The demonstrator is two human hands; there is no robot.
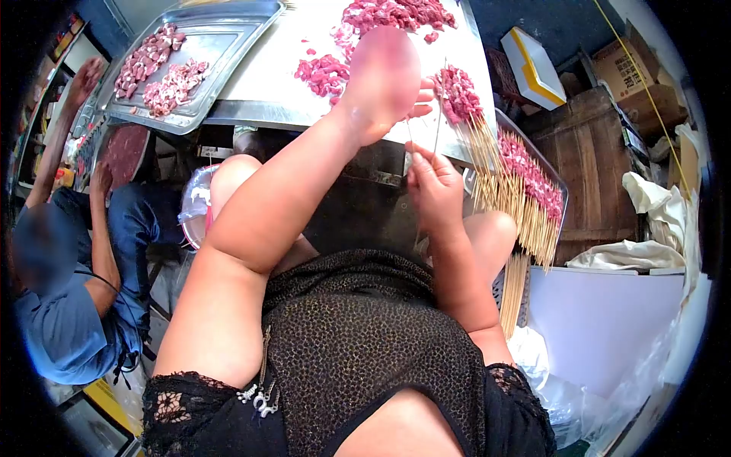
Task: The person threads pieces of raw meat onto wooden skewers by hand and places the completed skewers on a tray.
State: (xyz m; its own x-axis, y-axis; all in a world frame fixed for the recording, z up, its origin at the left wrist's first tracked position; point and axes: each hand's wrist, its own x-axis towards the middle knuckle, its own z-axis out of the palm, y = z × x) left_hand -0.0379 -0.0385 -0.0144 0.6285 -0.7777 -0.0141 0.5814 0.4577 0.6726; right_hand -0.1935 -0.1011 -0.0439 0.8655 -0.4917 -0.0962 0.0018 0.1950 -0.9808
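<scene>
My left hand (387, 85) is over the front edge of the white work surface (263, 87), partly blurred. Its fingers curl to the right beside the upper end of a thin skewer (410, 131); what they hold is hidden. Below it, my right hand (438, 186) is closed, pinching that skewer between thumb and fingers. A second thin stick rises from the same hand. Loose pieces of raw meat (324, 75) lie left of my left hand, and a larger meat pile (400, 14) is behind it. Meat-loaded skewers (459, 95) lie just to the right, bare ends toward me.
A metal tray (199, 107) with two meat heaps is at the left. More loaded skewers (533, 179) fill a tray at the right, above a bundle of bare sticks (514, 293). Another person (65, 327) sits at the left. A white-and-yellow box (533, 67) stands at the back right.
</scene>
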